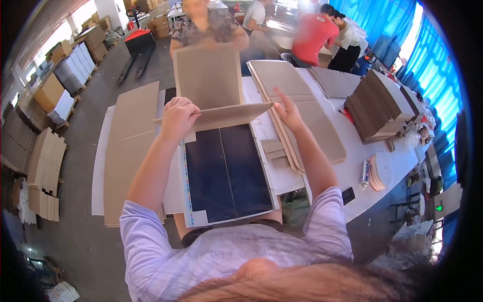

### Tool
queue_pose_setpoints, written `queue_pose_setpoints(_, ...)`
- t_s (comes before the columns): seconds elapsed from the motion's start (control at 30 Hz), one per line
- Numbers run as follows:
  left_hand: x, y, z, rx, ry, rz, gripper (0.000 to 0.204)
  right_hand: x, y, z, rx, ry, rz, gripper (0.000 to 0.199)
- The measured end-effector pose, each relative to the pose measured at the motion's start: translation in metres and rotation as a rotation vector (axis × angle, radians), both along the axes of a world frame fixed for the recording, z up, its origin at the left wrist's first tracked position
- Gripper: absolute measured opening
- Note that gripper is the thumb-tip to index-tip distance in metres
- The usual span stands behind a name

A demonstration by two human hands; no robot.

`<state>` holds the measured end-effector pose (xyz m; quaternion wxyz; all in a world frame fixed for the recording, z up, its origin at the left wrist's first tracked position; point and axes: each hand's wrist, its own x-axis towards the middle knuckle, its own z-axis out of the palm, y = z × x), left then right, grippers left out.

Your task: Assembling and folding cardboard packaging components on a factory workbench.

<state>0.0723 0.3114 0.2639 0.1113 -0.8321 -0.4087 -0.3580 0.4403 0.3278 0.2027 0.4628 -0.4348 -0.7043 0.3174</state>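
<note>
Hair (312,284) clear of held cardboard (234,115) edges

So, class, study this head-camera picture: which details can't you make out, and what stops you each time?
All in the head view:
Dark-panelled sheet, far edge: hidden behind the raised tan board.
Left hand, palm: turned away, hidden by the back of the hand.
Right hand, fingertips: blurred, probably by motion.
Whitish tube, print: too small to read.

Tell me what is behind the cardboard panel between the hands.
Behind the cardboard panel, another brown board shows, with a co-worker beyond it. Whatever lies directly behind the panel is covered, so where the board's lower edge rests cannot be told.
</note>
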Motion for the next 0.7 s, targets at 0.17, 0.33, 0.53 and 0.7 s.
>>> queue_pose_setpoints(0.17, 0.000, -0.008, -0.005, -0.017, -0.002, 0.059, 0.009, -0.131, -0.050, 0.056, 0.779, -0.657, 0.000, 0.055)
queue_pose_setpoints(0.33, 0.002, -0.036, -0.017, 0.010, 0.119, 0.025, 0.010, -0.180, -0.051, 0.021, 0.736, -0.799, -0.104, 0.033)
queue_pose_setpoints(0.53, -0.028, -0.088, -0.061, 0.074, 0.251, -0.078, 0.014, -0.070, -0.093, -0.007, 0.546, -1.002, 0.165, 0.014)
queue_pose_setpoints(0.7, -0.060, -0.140, -0.095, 0.018, 0.306, -0.036, 0.021, 0.004, -0.138, -0.044, 0.636, -0.945, 0.050, 0.023)
